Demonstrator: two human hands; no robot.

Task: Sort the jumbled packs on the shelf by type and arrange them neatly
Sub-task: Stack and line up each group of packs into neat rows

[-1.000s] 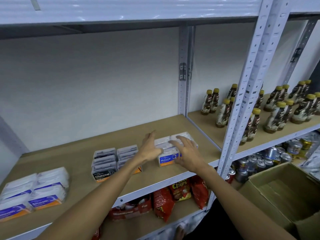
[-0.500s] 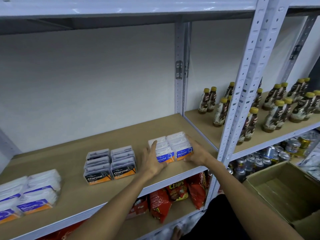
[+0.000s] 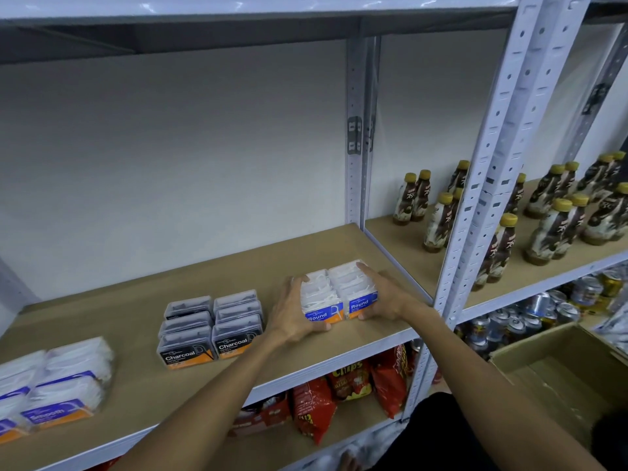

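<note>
Wooden shelf board on a white metal rack, pale wall behind; going from the left, I see the soft white "Smooth" packs stacked at the far end, then the dark "Charcoal" packs in a tidy two-column block, well apart from both neighbours. Next comes my left hand, flat against the left side of the white "Round" packs, fingers spread and thumb curled under the front corner. My right hand presses the opposite side, so the block is clamped between two open palms rather than gripped. A second ago both hands hovered loosely over these packs; half a second ago they had dropped to the flanks, and now they have closed in, with the two columns touching and their labels lined up at the front. I judge that the third type is squared up, so sorting looks nearly finished. Further right, bottles stand on the neighbouring shelf.
</note>
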